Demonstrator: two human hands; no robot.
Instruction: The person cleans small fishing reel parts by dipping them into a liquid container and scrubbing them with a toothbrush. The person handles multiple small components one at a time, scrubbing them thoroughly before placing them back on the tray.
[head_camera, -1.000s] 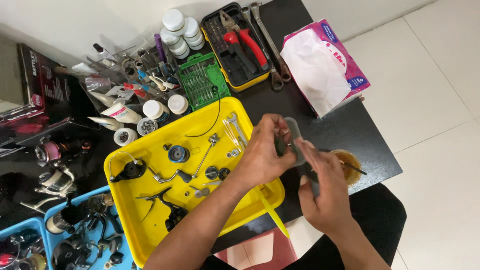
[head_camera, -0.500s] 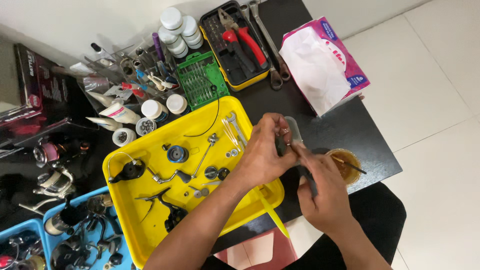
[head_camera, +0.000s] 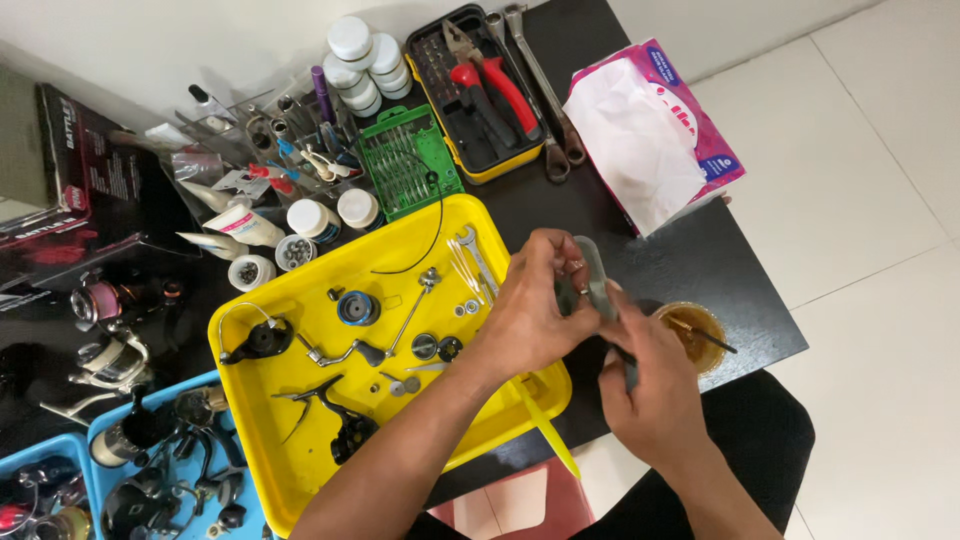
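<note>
Layout of the work table (head_camera: 700, 250): the parts tray (head_camera: 300, 460) sits at centre, a second tray (head_camera: 75, 450) to its left. Behind it stand the screwdriver-bit case (head_camera: 410, 170) and the jars (head_camera: 355, 45); right of these, the tool case (head_camera: 480, 100), then the tissue pack (head_camera: 650, 130). Right of the parts tray, a small bowl (head_camera: 690, 335); both hands (head_camera: 530, 310) meet between them.

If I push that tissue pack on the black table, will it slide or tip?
The tissue pack looks soft and light, so it should probably slide and crumple rather than tip. It lies flat on the table, so rolling seems unlikely. Its loose white tissue may snag.
</note>
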